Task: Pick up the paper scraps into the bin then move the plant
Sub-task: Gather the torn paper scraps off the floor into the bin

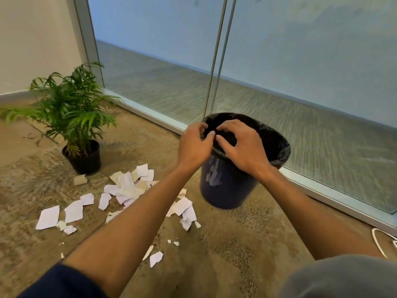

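Observation:
A dark blue bin point(225, 186) with a black liner stands on the carpet by the glass wall. Both hands hover over its near rim. My left hand point(193, 145) has loosely curled fingers over the opening and holds nothing that I can see. My right hand point(240, 143) is spread above the opening with bent fingers, also with nothing visible in it. Several white paper scraps point(129, 190) lie on the carpet to the left of the bin and under my left forearm. A green potted plant point(73, 112) in a black pot stands further left, near the corner.
A glass wall with a metal floor rail point(322, 190) runs behind the bin. A white cable point(380, 241) lies at the right edge. A small beige block point(80, 180) sits by the plant pot. Tiny scraps point(155, 258) lie nearer to me.

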The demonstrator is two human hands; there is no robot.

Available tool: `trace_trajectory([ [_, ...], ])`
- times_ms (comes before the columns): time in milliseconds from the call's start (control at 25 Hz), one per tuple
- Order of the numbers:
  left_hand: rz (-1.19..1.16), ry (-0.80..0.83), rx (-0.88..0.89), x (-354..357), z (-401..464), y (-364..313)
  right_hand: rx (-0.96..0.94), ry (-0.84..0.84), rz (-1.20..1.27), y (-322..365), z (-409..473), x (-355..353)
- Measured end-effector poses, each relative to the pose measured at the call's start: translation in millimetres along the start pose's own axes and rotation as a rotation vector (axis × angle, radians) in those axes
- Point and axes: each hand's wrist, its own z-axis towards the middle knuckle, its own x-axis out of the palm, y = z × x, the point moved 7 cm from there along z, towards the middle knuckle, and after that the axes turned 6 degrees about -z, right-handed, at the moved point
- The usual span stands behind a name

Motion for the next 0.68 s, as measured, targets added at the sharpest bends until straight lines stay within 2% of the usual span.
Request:
trace_trajectory([
  [120,0.001,-0.055,-0.052,-39,-42,49,-0.117,0.011,0.019,28,-15,25],
  [200,0.071,-0.071,-0.146,-63,-74,93,-0.13,0.101,0.049,38,-26,54],
  [440,0.355,-0.006,-0.347,-120,-136,201,-0.047,0.417,0.1,39,-61,143],
  [680,0.494,0.071,-0.411,-125,-156,253,0.124,0.604,0.11,11,-95,211],
])
